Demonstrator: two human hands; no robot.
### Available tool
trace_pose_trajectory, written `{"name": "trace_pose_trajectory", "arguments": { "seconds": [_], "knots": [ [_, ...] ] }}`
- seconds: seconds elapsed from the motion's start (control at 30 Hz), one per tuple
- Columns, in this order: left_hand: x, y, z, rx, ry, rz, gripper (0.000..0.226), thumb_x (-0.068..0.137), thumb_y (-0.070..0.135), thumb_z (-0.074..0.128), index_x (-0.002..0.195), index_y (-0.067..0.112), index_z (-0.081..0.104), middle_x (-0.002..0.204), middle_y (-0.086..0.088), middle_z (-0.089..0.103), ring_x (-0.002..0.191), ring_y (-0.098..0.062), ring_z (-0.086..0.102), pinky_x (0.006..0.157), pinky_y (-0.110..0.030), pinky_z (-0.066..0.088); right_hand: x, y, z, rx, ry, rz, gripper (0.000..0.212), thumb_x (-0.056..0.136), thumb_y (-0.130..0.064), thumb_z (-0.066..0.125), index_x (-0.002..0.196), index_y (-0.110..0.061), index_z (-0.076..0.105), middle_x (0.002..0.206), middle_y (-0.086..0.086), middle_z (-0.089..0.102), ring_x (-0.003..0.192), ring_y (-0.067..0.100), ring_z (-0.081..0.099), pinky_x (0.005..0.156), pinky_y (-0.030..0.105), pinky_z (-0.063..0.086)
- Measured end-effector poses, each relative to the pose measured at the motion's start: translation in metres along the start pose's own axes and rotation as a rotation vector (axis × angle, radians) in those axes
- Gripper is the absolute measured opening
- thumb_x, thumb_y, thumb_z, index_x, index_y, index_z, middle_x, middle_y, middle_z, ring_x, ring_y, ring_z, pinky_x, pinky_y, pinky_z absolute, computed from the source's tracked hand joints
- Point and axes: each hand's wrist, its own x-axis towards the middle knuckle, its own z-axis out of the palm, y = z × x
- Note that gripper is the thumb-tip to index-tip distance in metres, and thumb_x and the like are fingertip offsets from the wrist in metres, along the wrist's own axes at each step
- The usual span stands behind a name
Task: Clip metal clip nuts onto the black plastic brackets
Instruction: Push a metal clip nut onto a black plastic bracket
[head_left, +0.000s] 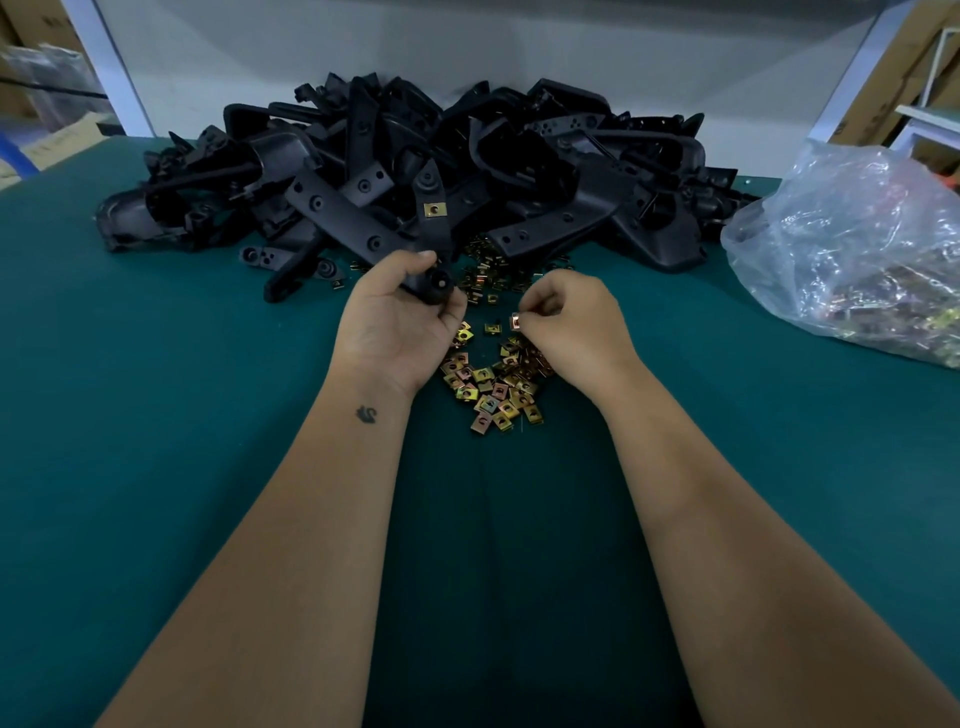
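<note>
1. Head view: the left hand (402, 317) grips the lower end of a long black plastic bracket (430, 228), which already carries one brass-coloured clip (431, 210).
2. The right hand (569, 325) pinches a small metal clip nut (516, 322) just beside it, above loose gold metal clip nuts (491, 384) on the green tabletop (182, 415).

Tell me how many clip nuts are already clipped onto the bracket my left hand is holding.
1. A single clip nut sits on the upper arm of the held bracket, above the left hand. The right hand pinches another, unattached. The bracket's underside is hidden.
</note>
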Motion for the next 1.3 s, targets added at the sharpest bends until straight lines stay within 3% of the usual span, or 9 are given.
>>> {"name": "trace_pose_trajectory", "arguments": {
  "seconds": [0.27,0.33,0.47,0.67,0.87,1.0,1.07,1.13,1.3],
  "knots": [
    [-0.002,-0.004,0.003,0.012,-0.026,-0.001,0.013,0.091,-0.005,0.054,0.085,0.006,0.055,0.083,-0.007,0.059,0.080,-0.019,0.056,0.072,-0.030,0.057,0.001,-0.005,-0.002,0.288,0.022,-0.032,0.023,0.094,-0.008,0.058,0.095,-0.027,0.070,0.089,-0.016,0.068,0.078,-0.014,0.060,0.067,0.002,0.041],
    [-0.002,-0.004,0.003,0.001,-0.038,0.004,0.013,0.091,-0.006,0.055,0.085,0.006,0.055,0.080,-0.007,0.061,0.079,-0.019,0.059,0.073,-0.030,0.058,0.002,-0.003,-0.001,0.176,0.054,-0.019,0.021,0.094,-0.009,0.057,0.102,-0.022,0.072,0.097,-0.010,0.069,0.090,-0.004,0.062,0.071,0.004,0.042],
    [0.000,-0.003,0.002,-0.024,-0.044,0.021,0.013,0.091,-0.006,0.056,0.090,0.006,0.054,0.085,-0.008,0.061,0.082,-0.019,0.060,0.075,-0.030,0.059,0.002,0.004,0.002,-0.188,0.036,-0.066,0.024,0.093,-0.017,0.058,0.113,-0.020,0.071,0.118,0.000,0.058,0.113,0.018,0.053,0.090,0.030,0.045],
    [0.002,-0.003,0.000,0.011,-0.026,0.011,0.029,0.092,-0.003,0.058,0.113,0.010,0.044,0.094,-0.010,0.055,0.085,-0.020,0.055,0.072,-0.029,0.059,-0.003,-0.006,0.010,-0.451,-0.065,-0.238,0.025,0.087,-0.035,0.065,0.110,-0.030,0.073,0.116,0.000,0.056,0.115,0.024,0.039,0.090,0.031,0.031],
    [0.002,-0.003,0.000,0.040,-0.011,0.011,0.031,0.091,-0.001,0.061,0.115,0.012,0.045,0.092,-0.009,0.057,0.081,-0.020,0.058,0.070,-0.029,0.059,-0.005,-0.007,0.014,-0.396,-0.063,-0.228,0.010,0.087,-0.026,0.067,0.096,-0.024,0.072,0.105,-0.003,0.060,0.111,0.024,0.043,0.086,0.032,0.033],
    [0.002,-0.004,-0.001,0.095,0.003,0.026,0.032,0.091,0.001,0.062,0.116,0.013,0.045,0.090,-0.007,0.060,0.069,-0.017,0.065,0.068,-0.027,0.058,-0.006,-0.012,0.012,-0.096,0.015,-0.198,0.009,0.086,-0.011,0.067,0.093,-0.018,0.067,0.082,-0.016,0.057,0.088,0.010,0.057,0.079,0.024,0.045],
    [0.002,-0.004,0.000,0.095,0.003,0.046,0.030,0.092,0.002,0.062,0.116,0.012,0.046,0.089,-0.007,0.062,0.063,-0.015,0.069,0.068,-0.026,0.059,-0.005,-0.015,0.010,0.099,0.039,-0.132,0.015,0.087,-0.007,0.067,0.097,-0.019,0.067,0.081,-0.016,0.060,0.078,-0.002,0.058,0.070,0.008,0.044],
    [0.002,-0.004,0.001,0.072,0.003,0.055,0.027,0.093,0.002,0.062,0.115,0.010,0.048,0.089,-0.008,0.064,0.062,-0.016,0.070,0.069,-0.026,0.060,-0.004,-0.017,0.007,0.255,0.046,-0.075,0.022,0.089,-0.004,0.066,0.106,-0.017,0.070,0.084,-0.013,0.064,0.077,-0.004,0.060,0.070,0.003,0.044],
    [0.002,-0.003,0.000,0.072,-0.022,0.039,0.019,0.092,-0.003,0.059,0.108,0.006,0.054,0.092,-0.011,0.064,0.069,-0.018,0.070,0.074,-0.027,0.060,-0.005,-0.019,0.002,0.612,0.031,0.035,0.016,0.092,0.003,0.060,0.097,-0.009,0.069,0.087,0.004,0.072,0.076,0.008,0.069,0.075,0.021,0.057]
  ]
}}
